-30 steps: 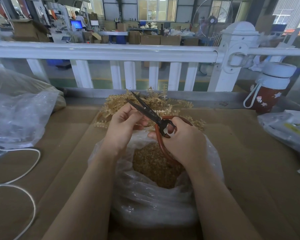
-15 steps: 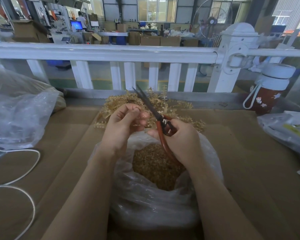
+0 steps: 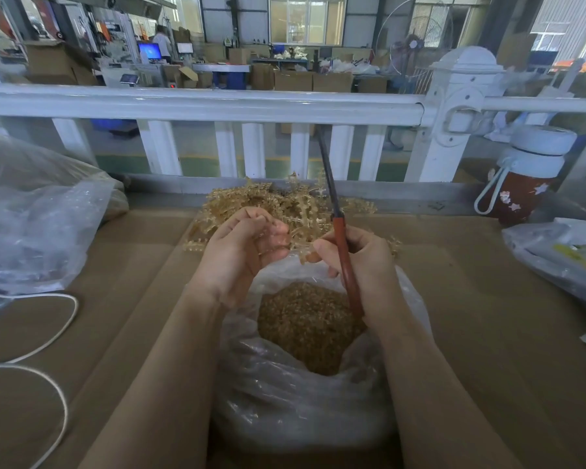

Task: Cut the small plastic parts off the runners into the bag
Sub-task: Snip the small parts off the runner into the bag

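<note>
Head view: right hand point(image 3: 359, 265) curls its fingers round red-handled scissors point(image 3: 344, 262), blades closed and pointing up and away. Left hand point(image 3: 241, 255) pinches a tan runner point(image 3: 298, 243) in bent fingers above the clear bag point(image 3: 285, 401) of cut parts point(image 3: 305, 326). Uncut runners point(image 3: 268, 203) are piled just beyond, near the white railing point(image 3: 200, 104).

Single head-worn wide-angle view, forward and down, close over the cardboard worktop point(image 3: 487, 333), railing point(image 3: 197, 104) beyond.
</note>
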`<state>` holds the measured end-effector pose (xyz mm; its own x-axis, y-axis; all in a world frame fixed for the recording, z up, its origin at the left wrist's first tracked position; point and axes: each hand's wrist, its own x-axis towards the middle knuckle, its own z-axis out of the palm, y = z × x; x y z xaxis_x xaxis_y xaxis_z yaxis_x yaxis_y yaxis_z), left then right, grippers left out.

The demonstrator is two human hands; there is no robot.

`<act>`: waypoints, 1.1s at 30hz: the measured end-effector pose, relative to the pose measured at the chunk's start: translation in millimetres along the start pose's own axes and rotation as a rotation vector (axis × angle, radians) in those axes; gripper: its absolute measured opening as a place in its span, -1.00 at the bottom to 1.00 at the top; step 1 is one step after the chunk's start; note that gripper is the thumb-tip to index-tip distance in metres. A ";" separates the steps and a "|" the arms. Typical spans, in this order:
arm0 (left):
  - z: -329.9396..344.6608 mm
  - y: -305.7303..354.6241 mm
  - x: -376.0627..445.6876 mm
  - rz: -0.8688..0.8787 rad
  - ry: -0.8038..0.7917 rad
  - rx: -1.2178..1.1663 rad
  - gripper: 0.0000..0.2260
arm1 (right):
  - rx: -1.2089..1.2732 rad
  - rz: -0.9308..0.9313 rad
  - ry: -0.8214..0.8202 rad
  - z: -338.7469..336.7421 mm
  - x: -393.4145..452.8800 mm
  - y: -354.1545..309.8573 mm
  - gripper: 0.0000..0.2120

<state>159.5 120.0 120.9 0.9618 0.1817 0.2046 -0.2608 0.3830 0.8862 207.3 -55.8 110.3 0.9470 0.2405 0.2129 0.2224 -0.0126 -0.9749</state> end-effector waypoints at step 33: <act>5.4 2.8 -1.4 -0.076 0.080 -0.076 -0.81 | -0.444 -0.125 0.026 1.0 -2.4 13.7 -0.49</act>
<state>157.9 115.9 125.3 0.9702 0.2201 0.1012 -0.1955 0.4651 0.8634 207.9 -55.6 96.3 0.9108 0.2420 0.3344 0.4077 -0.4010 -0.8203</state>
